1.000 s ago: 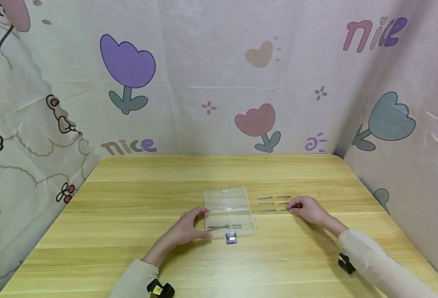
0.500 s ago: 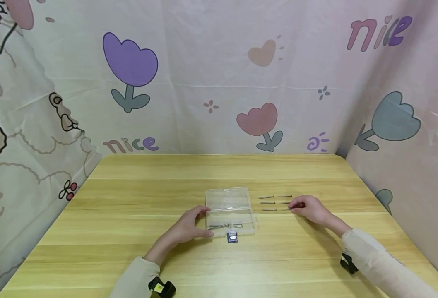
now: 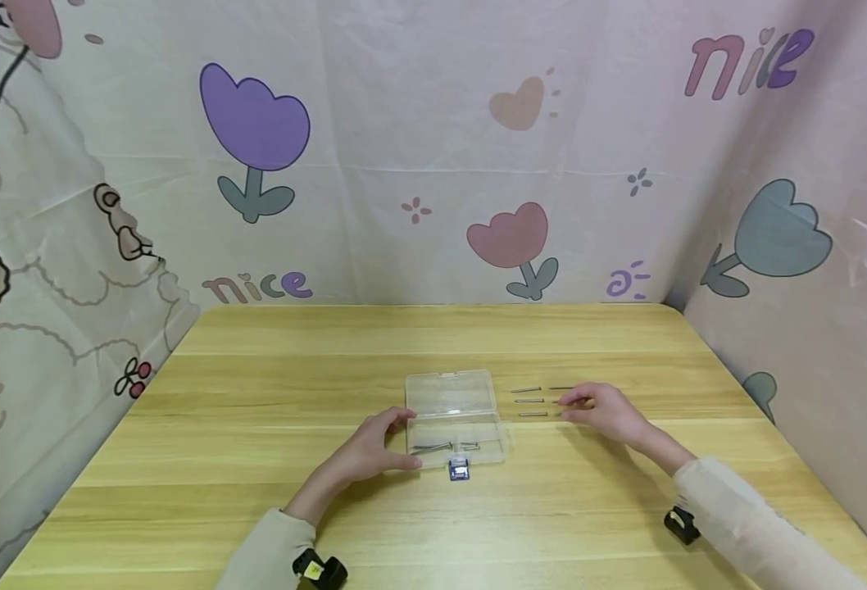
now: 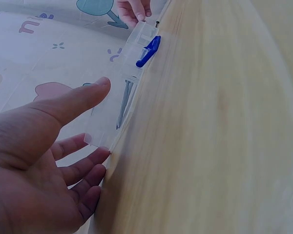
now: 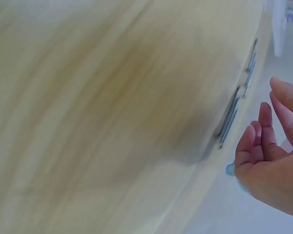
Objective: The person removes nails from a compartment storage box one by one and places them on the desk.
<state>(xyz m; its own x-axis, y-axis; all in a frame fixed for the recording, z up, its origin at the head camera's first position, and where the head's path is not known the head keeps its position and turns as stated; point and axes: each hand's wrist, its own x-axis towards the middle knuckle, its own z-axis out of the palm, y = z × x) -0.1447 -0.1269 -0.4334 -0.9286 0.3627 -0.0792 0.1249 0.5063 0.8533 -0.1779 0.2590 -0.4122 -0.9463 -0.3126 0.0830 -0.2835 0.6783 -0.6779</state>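
A clear plastic box (image 3: 453, 407) lies open at the table's middle, its blue latch (image 3: 459, 469) facing me, with a few nails (image 3: 442, 447) in its near half. My left hand (image 3: 410, 441) holds the box's left end between thumb and fingers; the left wrist view shows the thumb (image 4: 83, 97) along the box (image 4: 115, 114). Right of the box, several loose nails (image 3: 528, 401) lie in rows. My right hand (image 3: 569, 407) hovers at their right side, fingers stretched over them. In the right wrist view the fingers (image 5: 261, 134) are relaxed beside the nails (image 5: 229, 119), nothing pinched.
The wooden table (image 3: 433, 524) is walled on three sides by a printed cloth backdrop (image 3: 419, 147). The table's right edge (image 3: 728, 385) runs close to my right forearm.
My right hand has slid slightly left and its fingers have uncurled over the nails. The left hand and the box have stayed put.
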